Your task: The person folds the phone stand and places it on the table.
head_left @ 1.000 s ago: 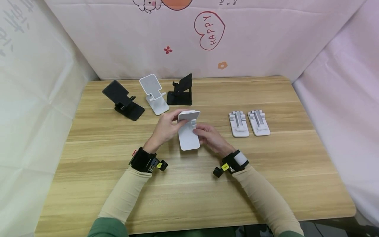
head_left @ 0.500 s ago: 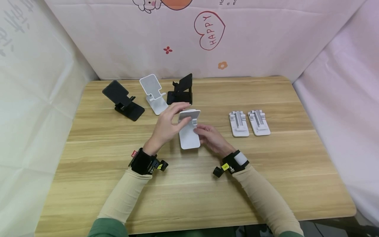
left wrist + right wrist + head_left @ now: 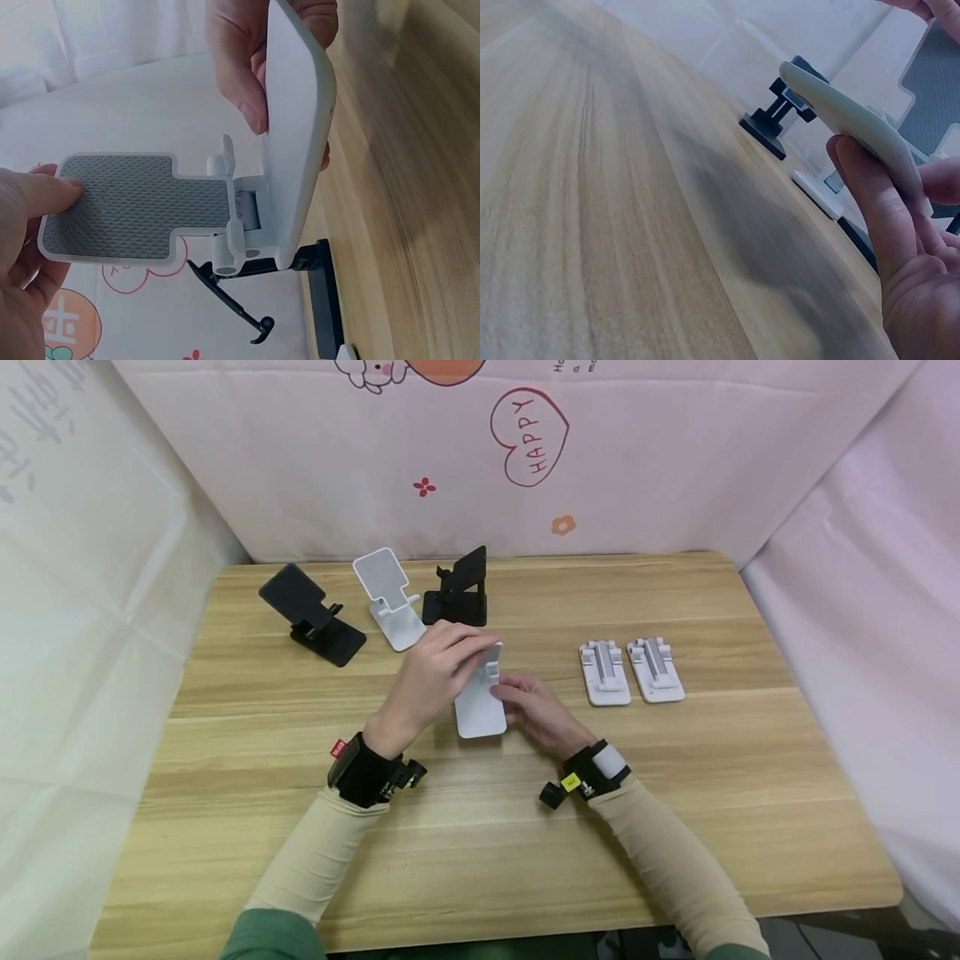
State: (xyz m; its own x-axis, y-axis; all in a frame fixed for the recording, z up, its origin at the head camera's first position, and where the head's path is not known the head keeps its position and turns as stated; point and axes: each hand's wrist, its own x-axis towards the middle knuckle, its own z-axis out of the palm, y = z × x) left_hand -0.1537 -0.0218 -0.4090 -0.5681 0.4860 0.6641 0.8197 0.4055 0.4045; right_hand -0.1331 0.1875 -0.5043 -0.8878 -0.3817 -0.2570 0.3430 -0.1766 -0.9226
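A white phone stand (image 3: 480, 708) is held up off the table between both hands, its flat base facing the head camera. My left hand (image 3: 426, 681) pinches the far end of its top panel, thumb on the grey textured pad (image 3: 124, 210) in the left wrist view. My right hand (image 3: 542, 714) grips the base by its right edge, thumb on one face and fingers behind. Two small support hooks (image 3: 227, 251) and the hinge show between panel and base, and the panel stands out from the base at a wide angle. In the head view the left fingers cover most of the panel.
Unfolded stands line the back left: a black one (image 3: 313, 617), a white one (image 3: 390, 597) and another black one (image 3: 457, 589). Two folded white stands (image 3: 604, 673) (image 3: 656, 670) lie right of my hands on the wooden table (image 3: 480, 860). A printed cloth (image 3: 660, 468) hangs behind.
My left hand lets go of the panel, its fingers spread, then takes the panel's far end with thumb and fingers. The right hand keeps its grip on the base and stays nearly still.
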